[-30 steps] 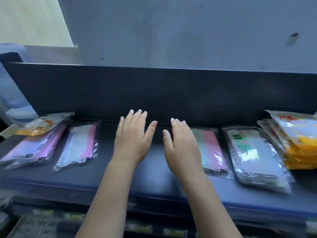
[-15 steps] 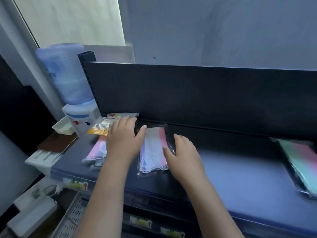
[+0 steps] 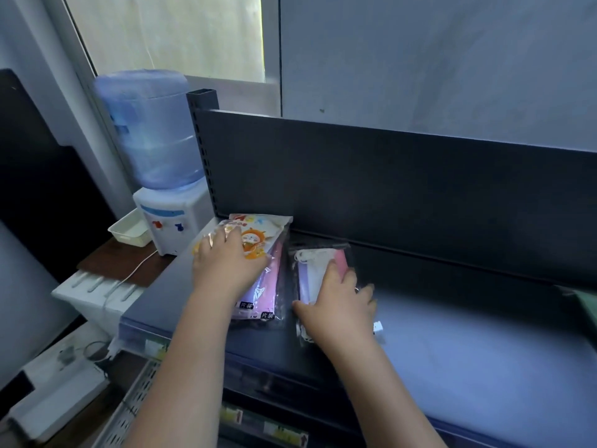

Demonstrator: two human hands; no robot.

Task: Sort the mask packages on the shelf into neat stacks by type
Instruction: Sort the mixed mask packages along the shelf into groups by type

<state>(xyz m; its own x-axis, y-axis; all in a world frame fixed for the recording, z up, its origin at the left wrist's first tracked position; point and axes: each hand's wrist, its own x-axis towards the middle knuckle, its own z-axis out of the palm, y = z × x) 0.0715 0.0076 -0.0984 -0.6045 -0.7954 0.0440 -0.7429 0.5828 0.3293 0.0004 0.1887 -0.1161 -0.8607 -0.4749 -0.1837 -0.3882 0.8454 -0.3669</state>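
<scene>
Head view: your left hand [image 3: 227, 265] lies flat, fingers straight, on the orange cartoon mask packet [image 3: 255, 236]; just right of it, your right hand [image 3: 337, 305] presses flat on the clear pink-and-white packet [image 3: 318, 261].

White "片装" on small black labels at the near ends of two pink mask packages [image 3: 258, 295], red lettering atop the cartoon mask package [image 3: 258, 236] illegible, shelf-edge price tags [image 3: 284, 431] blurred
</scene>
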